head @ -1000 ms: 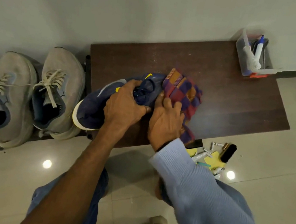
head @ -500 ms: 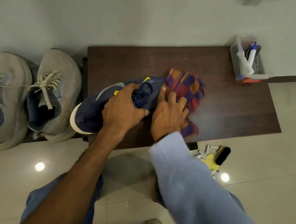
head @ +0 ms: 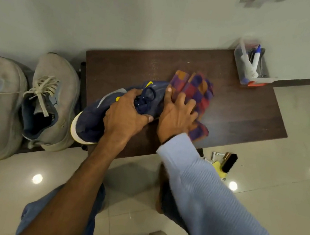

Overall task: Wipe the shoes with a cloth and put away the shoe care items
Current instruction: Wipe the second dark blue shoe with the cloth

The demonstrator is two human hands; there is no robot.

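while your left hand (head: 129,111) clamps the shoe (head: 91,117) at its laces so it can't slide on the bench (head: 241,110), your right hand (head: 176,115) lies flat, fingers (head: 181,99) spread, pressing the cloth (head: 198,89) against the toe to wipe.

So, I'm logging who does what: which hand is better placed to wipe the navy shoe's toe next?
Right. The right hand lies with spread fingers on the checked cloth, beside the toe of the navy shoe. The left hand grips that shoe at its laces, steadying it on the bench.
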